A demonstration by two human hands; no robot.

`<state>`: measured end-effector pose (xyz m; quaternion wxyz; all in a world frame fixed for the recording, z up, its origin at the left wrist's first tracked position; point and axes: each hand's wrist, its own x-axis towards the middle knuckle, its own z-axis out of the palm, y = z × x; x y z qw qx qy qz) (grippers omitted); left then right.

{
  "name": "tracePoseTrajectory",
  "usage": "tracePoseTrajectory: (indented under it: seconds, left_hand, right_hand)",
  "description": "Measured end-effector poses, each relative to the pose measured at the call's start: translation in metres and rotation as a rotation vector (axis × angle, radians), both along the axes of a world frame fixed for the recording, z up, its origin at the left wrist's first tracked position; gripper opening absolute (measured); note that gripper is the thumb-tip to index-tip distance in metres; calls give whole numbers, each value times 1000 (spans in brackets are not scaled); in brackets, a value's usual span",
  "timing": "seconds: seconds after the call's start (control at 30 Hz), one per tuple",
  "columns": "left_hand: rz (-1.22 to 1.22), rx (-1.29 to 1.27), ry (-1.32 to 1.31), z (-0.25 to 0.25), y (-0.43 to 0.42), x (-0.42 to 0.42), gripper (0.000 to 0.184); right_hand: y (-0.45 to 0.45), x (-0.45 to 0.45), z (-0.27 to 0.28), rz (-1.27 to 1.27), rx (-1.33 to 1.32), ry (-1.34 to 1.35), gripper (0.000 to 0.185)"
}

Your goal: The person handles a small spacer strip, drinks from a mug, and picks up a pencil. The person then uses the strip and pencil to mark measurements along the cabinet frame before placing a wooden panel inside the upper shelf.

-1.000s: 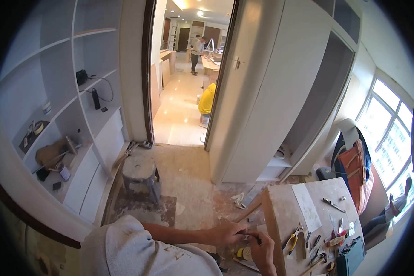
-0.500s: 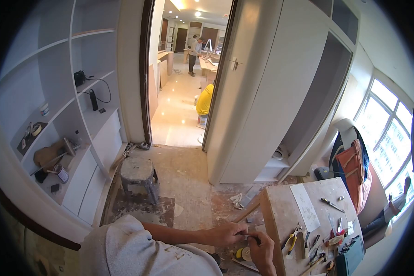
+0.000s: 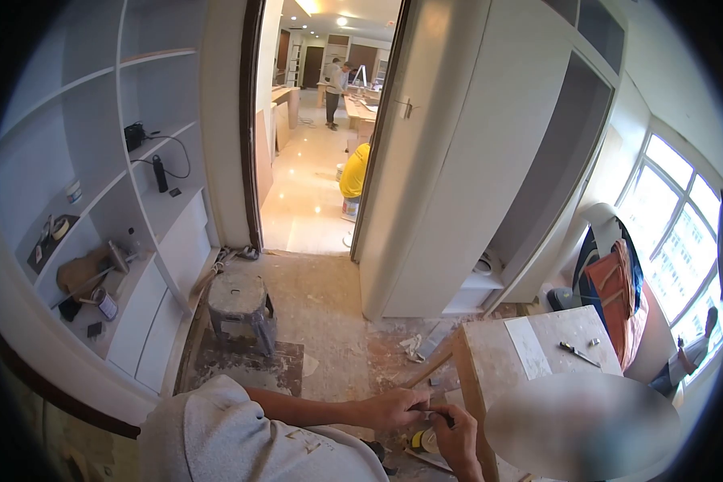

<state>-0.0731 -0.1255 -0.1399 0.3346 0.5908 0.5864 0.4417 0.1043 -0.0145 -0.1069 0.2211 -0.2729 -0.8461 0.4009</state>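
My left hand [image 3: 395,408] reaches in from the lower left, its fingers pinched together. My right hand [image 3: 458,440] meets it fingertip to fingertip, also pinched. Something small and pale shows between the fingers, too small to make out. Both hands are just left of a wooden workbench [image 3: 475,353]. A yellow-labelled round item [image 3: 427,442] lies below them. On the bench are a white strip [image 3: 526,347] and a dark-handled tool [image 3: 578,353]. A blurred patch hides the bench's lower right part.
A grey stool [image 3: 239,296] stands on the stained floor at left. White shelves [image 3: 122,120] hold a bottle, a can and tools. Beyond the doorway are several people, one in a yellow shirt [image 3: 353,171]. An orange bag [image 3: 614,293] is by the window; another person [image 3: 691,357] is at right.
The view has shifted slightly, moving the doorway left in the frame. A blurred patch now covers the tools on the bench. My hands keep nearly the same pinched pose.
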Motion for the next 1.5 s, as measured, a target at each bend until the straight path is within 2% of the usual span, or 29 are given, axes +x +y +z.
tracePoseTrajectory:
  seconds: [0.6, 0.9, 0.97, 1.0, 1.07, 1.2, 1.27, 1.3, 1.37, 1.4, 1.47, 1.5]
  left_hand:
    - [-25, 54, 29, -7, -1, 5, 19]
    - [-66, -50, -72, -8, -1, 5, 13]
    - [-194, -137, -382, -13, 3, 1, 14]
    - [-193, -138, -382, -14, 3, 0, 14]
    - [-193, -338, -732, -8, 3, -4, 15]
    - [-208, -392, -909, -22, 2, -3, 16]
    - [-260, -410, -1106, -28, 3, -2, 16]
    - [-260, -412, -1108, -31, 3, -1, 16]
    - [-311, -442, -1273, -35, 3, 0, 16]
    - [-310, -445, -1274, -36, 3, 3, 16]
    - [-166, -302, -902, -28, 2, 10, 17]
    - [-181, -328, -905, -24, 2, 10, 17]
  right_hand:
    - [-2, 6, 4, 74, 119, -26, 14]
    - [2, 10, 6, 97, 49, -75, 13]
    - [2, 12, 6, 111, 46, -73, 14]
    - [2, 13, 8, 114, 37, -61, 14]
    - [2, 13, 11, 117, 28, -52, 14]
    - [-1, 14, 15, 132, 26, -36, 14]
    - [-2, 14, 16, 132, 31, -47, 14]
    - [-3, 15, 16, 117, -24, -69, 14]
    - [-3, 15, 16, 102, -81, -92, 14]
    - [-3, 16, 15, 104, -26, -69, 14]
    - [-1, 16, 12, 92, 19, -48, 14]
    - [3, 14, 6, 87, 49, -41, 14]
